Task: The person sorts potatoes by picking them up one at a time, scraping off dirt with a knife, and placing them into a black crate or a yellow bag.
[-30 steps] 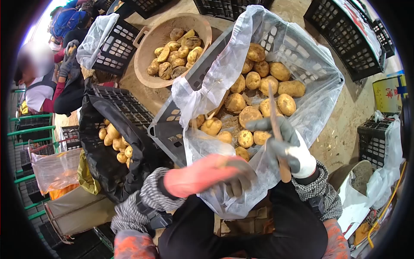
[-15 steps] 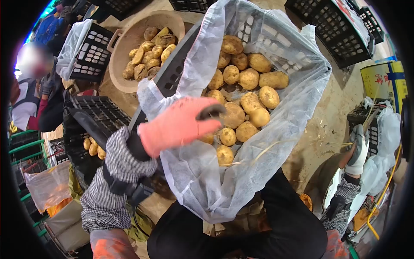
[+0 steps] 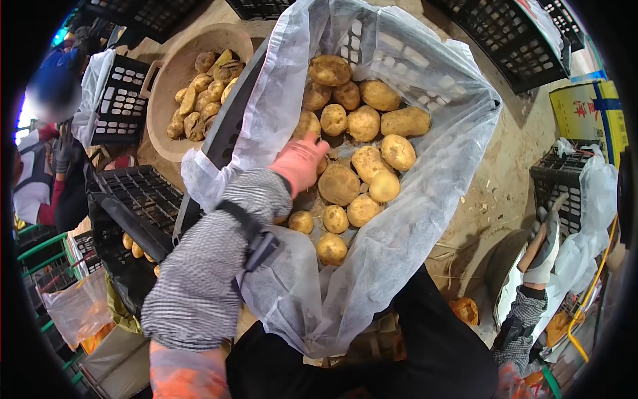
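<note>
My left hand (image 3: 298, 163), in a pink-orange glove, reaches into a crate lined with thin white fabric (image 3: 425, 219). Its fingers curl down over a potato (image 3: 322, 165) among the others, and the palm side is hidden. Several yellow-brown potatoes (image 3: 339, 185) of mixed sizes lie loose on the crate floor, some with soil on them. Out to the right, my right hand (image 3: 545, 247), in a white and grey glove, has its fingers closed around a tan dry stalk (image 3: 560, 201), partly hidden by the glove.
A tan basin (image 3: 159, 133) of darker, misshapen potatoes stands at upper left. Black plastic crates (image 3: 515, 50) stand around, one beside the basin (image 3: 119, 100). A yellow box (image 3: 585, 116) is at right. Another person (image 3: 56, 146) sits at far left.
My left hand has gone down and left onto the potatoes. The straw that stretched from the crate toward my right hand no longer shows there. My right hand has shifted slightly downward.
</note>
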The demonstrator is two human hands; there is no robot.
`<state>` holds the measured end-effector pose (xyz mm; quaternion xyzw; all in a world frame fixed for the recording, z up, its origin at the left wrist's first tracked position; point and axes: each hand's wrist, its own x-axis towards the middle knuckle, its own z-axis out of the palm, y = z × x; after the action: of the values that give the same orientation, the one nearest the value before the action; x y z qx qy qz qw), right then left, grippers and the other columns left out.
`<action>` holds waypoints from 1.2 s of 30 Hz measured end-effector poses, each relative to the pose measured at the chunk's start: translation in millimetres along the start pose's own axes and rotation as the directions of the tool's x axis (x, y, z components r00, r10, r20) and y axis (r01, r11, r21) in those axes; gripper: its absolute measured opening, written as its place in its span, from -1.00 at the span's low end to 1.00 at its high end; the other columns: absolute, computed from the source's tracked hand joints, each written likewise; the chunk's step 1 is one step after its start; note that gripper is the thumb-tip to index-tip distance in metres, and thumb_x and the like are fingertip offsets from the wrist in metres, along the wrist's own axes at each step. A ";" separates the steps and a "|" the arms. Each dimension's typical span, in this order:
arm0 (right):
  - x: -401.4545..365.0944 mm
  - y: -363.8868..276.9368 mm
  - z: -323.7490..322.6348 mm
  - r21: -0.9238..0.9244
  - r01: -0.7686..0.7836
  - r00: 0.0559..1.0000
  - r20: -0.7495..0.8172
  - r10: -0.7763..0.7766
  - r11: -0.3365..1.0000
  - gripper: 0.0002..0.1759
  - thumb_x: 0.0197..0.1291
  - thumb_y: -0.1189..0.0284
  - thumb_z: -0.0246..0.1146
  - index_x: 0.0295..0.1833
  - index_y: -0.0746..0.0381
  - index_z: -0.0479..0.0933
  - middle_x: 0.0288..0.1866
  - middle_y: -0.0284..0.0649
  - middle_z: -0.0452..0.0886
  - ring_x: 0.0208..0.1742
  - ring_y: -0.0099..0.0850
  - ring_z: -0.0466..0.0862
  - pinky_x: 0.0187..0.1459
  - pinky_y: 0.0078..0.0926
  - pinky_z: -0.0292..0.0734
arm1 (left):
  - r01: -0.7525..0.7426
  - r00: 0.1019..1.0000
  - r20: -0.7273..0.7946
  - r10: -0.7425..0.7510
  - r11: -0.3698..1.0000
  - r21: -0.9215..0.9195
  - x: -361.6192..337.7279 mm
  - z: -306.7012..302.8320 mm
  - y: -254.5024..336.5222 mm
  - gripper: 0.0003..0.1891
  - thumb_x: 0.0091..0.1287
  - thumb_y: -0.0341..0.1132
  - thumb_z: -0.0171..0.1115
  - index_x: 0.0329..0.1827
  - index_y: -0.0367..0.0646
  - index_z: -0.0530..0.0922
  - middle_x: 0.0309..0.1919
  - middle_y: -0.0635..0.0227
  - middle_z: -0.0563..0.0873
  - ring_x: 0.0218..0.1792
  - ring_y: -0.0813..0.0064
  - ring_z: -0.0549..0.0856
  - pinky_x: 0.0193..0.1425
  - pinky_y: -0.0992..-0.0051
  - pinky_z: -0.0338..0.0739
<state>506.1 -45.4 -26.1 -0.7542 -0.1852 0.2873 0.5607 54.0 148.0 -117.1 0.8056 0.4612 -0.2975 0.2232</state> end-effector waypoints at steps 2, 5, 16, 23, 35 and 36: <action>-14.2 -12.9 26.3 0.078 -0.056 0.976 0.213 0.038 0.995 -0.56 0.42 0.24 0.06 0.30 0.21 0.35 -0.20 -0.41 0.49 -0.45 -0.70 0.41 -0.51 -0.78 0.31 | 0.042 0.996 -0.060 -0.064 0.947 -0.318 -25.6 -3.0 -20.0 -0.36 0.14 -0.31 0.27 0.34 -0.11 0.31 0.33 0.06 0.35 0.21 0.11 0.51 0.22 0.27 0.45; -50.4 -32.9 85.6 0.089 -0.067 0.894 0.447 0.020 0.994 -0.54 0.43 0.26 0.06 0.32 0.25 0.31 -0.23 -0.46 0.45 -0.51 -0.75 0.39 -0.55 -0.82 0.28 | 0.022 0.976 -0.186 -0.110 0.907 -0.420 -55.2 1.5 -34.9 -0.39 0.21 -0.23 0.17 0.36 -0.13 0.29 0.35 0.12 0.36 0.26 0.15 0.48 0.33 0.29 0.36; -149.6 -52.3 225.3 0.010 -0.472 0.376 0.907 0.190 0.882 -0.57 0.41 0.21 0.08 0.17 0.34 0.38 -0.29 -0.26 0.57 -0.48 -0.56 0.54 -0.42 -0.62 0.47 | -0.046 0.985 -0.173 0.015 0.984 -0.174 -10.4 31.8 -4.3 -0.35 0.12 -0.54 0.19 0.35 -0.04 0.30 0.20 0.15 0.44 0.10 0.22 0.61 0.11 0.30 0.52; -147.3 -47.9 223.0 0.011 -0.463 0.295 0.945 0.143 0.886 -0.58 0.40 0.19 0.09 0.08 0.35 0.41 -0.39 -0.27 0.56 -0.47 -0.55 0.54 -0.40 -0.62 0.46 | -0.424 0.905 -0.424 0.017 0.105 -0.900 -126.4 -7.2 -20.5 -0.24 0.02 -0.54 0.28 0.37 -0.14 0.24 0.23 0.32 0.37 0.24 0.51 0.42 0.27 0.48 0.39; -178.9 -44.8 226.3 -0.350 -0.330 0.145 0.899 0.413 0.877 -0.67 0.38 0.17 0.11 -0.12 0.27 0.46 -0.40 -0.32 0.58 -0.47 -0.62 0.51 -0.38 -0.67 0.44 | -0.412 0.908 -0.355 -0.221 -0.333 -0.848 -181.4 19.4 36.9 -0.12 -0.05 -0.55 0.40 0.40 -0.15 0.14 0.24 0.33 0.33 0.30 0.45 0.38 0.37 0.47 0.29; -179.6 -45.3 227.6 -0.352 -0.330 0.146 0.898 0.416 0.876 -0.67 0.38 0.17 0.11 -0.12 0.27 0.46 -0.40 -0.32 0.58 -0.47 -0.62 0.51 -0.38 -0.67 0.44 | -0.410 0.909 -0.353 -0.220 -0.335 -0.848 -179.7 23.7 35.6 -0.12 -0.05 -0.55 0.40 0.40 -0.15 0.14 0.24 0.33 0.33 0.30 0.45 0.38 0.37 0.47 0.29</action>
<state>224.4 28.5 10.6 -0.4618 -0.3036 0.8054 0.2143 7.3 6.4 -8.0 0.3542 0.4650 0.3891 0.7120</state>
